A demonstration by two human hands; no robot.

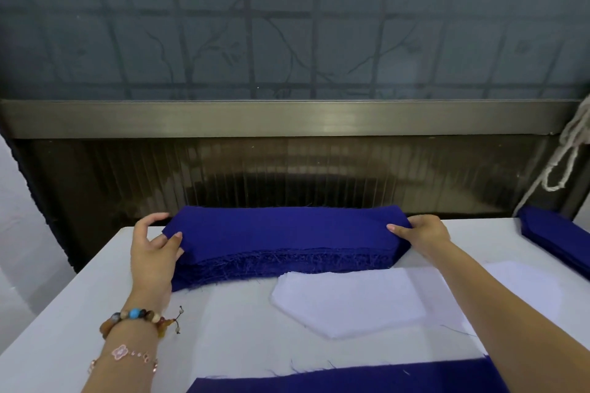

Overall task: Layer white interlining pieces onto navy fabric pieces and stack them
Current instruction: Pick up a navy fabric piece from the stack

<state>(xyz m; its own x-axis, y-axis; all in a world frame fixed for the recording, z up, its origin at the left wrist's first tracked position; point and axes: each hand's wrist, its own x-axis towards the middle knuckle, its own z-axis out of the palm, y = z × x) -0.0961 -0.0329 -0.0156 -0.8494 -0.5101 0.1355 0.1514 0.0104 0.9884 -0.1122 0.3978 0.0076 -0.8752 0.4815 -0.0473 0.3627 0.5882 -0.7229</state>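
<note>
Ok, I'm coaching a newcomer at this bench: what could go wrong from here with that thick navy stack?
1. The left hand and right hand grip the navy stack only at its ends, so middle layers may sag or slide out of line.
2. It sits at the table's far edge; pieces might drop behind.
3. Its frayed threads could shed onto the white interlining pieces close beside it.

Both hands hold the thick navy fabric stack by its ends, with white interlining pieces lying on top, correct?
Not on top: the head view shows the flat white interlining pieces on the white table, in front of the thick navy fabric stack. The left hand and right hand do hold its ends.
</note>
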